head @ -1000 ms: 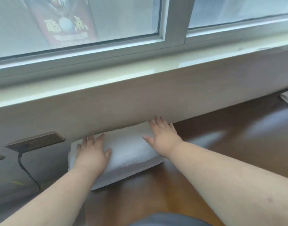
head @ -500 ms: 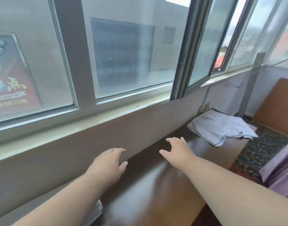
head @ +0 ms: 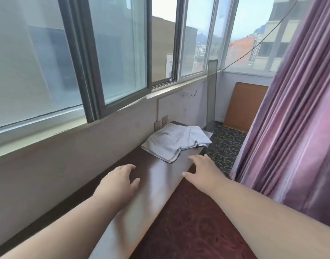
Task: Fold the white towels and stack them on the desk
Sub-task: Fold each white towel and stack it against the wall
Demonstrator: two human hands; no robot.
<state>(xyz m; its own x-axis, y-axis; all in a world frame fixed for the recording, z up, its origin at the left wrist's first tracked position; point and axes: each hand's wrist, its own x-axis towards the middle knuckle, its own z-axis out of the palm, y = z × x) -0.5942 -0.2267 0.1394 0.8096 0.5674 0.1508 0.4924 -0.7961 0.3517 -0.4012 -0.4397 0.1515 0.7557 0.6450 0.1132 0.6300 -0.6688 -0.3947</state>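
Both hands reach forward over the dark wooden desk [head: 156, 176], apart from each other and holding nothing. The left hand [head: 119, 181] hovers with loosely curved fingers; the right hand [head: 201, 169] spreads its fingers near the desk's right edge. A rumpled white towel [head: 176, 142] lies at the far end, just beyond the right hand, below the window sill [head: 67, 134]. A purple curtain [head: 295, 109] hangs on the right.

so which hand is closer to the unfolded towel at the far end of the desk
Right. The right hand reaches just short of the towel and its near corner; the left hand hovers farther back over the desk.
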